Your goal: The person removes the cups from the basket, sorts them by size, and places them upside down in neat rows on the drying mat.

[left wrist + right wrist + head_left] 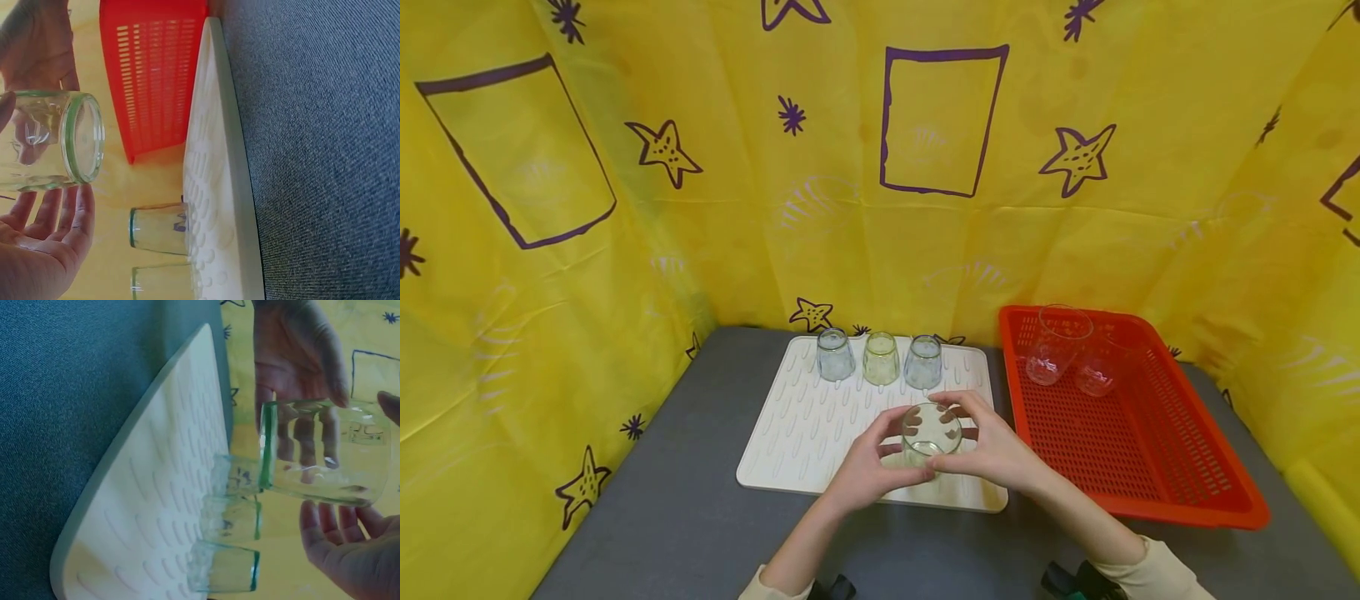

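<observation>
A clear, faintly green drinking glass (pixel 931 435) is held in the air above the near right part of the white drying mat (pixel 797 433). My left hand (pixel 871 463) grips it from the left and my right hand (pixel 996 444) from the right, thumbs on the near side and fingers round the far side. Both wrist views show the glass well above the mat, its thick greenish end facing down. Behind it, a bluish glass (pixel 836 360), a yellowish glass (pixel 881 363) and another bluish glass (pixel 922 367) stand in a row along the mat's far edge.
A red plastic basket (pixel 1213 433) stands to the right of the mat, with two clear glasses (pixel 1051 358) leaning at its far left end. Beneath everything is a dark grey tabletop (pixel 677 500). A yellow patterned curtain (pixel 737 167) hangs behind and at both sides.
</observation>
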### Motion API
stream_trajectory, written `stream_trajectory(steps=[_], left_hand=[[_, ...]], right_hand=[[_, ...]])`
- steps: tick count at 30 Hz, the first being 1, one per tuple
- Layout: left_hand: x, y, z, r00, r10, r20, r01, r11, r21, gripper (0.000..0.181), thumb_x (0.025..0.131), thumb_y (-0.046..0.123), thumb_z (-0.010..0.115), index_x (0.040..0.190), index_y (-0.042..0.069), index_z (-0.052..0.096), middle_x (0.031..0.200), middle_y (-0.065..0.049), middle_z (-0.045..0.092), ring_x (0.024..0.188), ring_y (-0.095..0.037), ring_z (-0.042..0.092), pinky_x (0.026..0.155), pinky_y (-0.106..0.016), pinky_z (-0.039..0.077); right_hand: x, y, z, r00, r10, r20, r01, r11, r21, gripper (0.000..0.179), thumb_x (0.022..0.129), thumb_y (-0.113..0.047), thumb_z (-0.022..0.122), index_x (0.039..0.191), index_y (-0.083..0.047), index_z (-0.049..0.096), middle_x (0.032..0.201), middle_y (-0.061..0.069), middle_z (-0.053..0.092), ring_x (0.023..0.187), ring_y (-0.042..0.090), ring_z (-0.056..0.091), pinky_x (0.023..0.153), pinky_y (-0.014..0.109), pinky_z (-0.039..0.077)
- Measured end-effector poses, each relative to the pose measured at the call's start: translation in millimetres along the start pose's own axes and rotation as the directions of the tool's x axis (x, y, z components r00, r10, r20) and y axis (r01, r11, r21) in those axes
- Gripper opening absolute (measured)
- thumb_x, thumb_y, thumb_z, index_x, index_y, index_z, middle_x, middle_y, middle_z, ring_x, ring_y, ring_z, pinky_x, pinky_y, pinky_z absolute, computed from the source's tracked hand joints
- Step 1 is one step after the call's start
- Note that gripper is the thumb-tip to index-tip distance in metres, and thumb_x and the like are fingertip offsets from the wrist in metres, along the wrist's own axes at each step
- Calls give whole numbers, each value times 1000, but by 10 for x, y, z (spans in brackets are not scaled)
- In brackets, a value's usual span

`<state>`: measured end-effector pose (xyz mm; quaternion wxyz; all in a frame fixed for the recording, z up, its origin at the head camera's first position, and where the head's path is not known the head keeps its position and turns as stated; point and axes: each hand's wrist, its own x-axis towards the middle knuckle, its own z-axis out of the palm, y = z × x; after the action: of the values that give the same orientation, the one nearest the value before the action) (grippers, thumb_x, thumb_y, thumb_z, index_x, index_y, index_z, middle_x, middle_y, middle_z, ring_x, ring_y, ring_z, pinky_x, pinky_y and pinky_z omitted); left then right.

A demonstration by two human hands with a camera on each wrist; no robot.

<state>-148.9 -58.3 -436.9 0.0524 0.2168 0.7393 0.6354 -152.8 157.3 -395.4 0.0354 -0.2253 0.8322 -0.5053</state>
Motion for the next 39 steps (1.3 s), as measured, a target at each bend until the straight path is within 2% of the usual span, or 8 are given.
stream_trajectory(steps=[7,10,15,21,27,31,35,39], left_hand=[[8,-40,-13,999,16,-40,-21,992,-128,71,78,8,81,140,11,46,132,-13,55,123,-28,52,97,-33,46],[12,-36,-11,998,-3,-56,-10,976,-217,71,80,5,79,141,8,44,134,-15,53,125,-30,50,96,-33,47],[0,-9,5,998,-14,-60,-9,935,-355,71,82,1,75,142,5,38,138,-19,48,128,-33,47,99,-36,45],[-11,13,48,999,-28,-40,9,904,-427,71,83,1,73,143,6,35,141,-19,45,130,-32,45,100,-40,43],[-26,13,56,999,-41,-17,30,903,-429,71,83,3,73,143,6,34,142,-19,44,131,-32,44,102,-43,40],[-36,16,-3,1000,-14,5,15,923,-385,77,83,5,74,146,6,31,144,-22,40,131,-33,43,101,-45,39],[-45,48,-107,1000,21,16,-16,959,-284,79,82,8,76,147,5,31,143,-18,42,129,-34,44,101,-41,42],[-43,96,-196,999,19,27,-15,990,-139,74,80,13,79,143,14,40,139,-10,48,126,-28,48,99,-38,46]], right_hand=[[-52,105,-23,997,-73,12,70,981,179,73,78,-15,81,141,-13,44,136,10,43,119,31,44,99,37,46],[-75,156,-4,997,-76,19,72,982,175,74,78,-16,81,141,-14,42,137,9,42,119,31,44,98,34,47],[-85,220,90,999,-51,6,49,982,183,75,77,-14,83,140,-12,42,136,9,43,118,32,44,97,34,46],[-76,225,175,999,-19,-27,23,981,192,71,79,-17,82,139,-15,45,134,6,49,119,30,45,97,37,45],[-69,213,179,1000,-17,-25,21,986,168,67,79,-19,82,137,-14,47,129,6,55,118,28,49,96,41,45],[-71,195,139,999,-28,-30,30,997,68,69,77,-24,84,136,-15,49,126,4,56,114,24,51,95,44,47],[-75,160,78,997,-72,-28,71,996,-52,70,72,-26,87,132,-18,52,120,-3,55,107,18,53,92,46,49],[-71,136,33,993,-117,1,116,984,-135,69,69,-25,89,128,-23,53,116,-8,54,102,13,52,89,42,50]])
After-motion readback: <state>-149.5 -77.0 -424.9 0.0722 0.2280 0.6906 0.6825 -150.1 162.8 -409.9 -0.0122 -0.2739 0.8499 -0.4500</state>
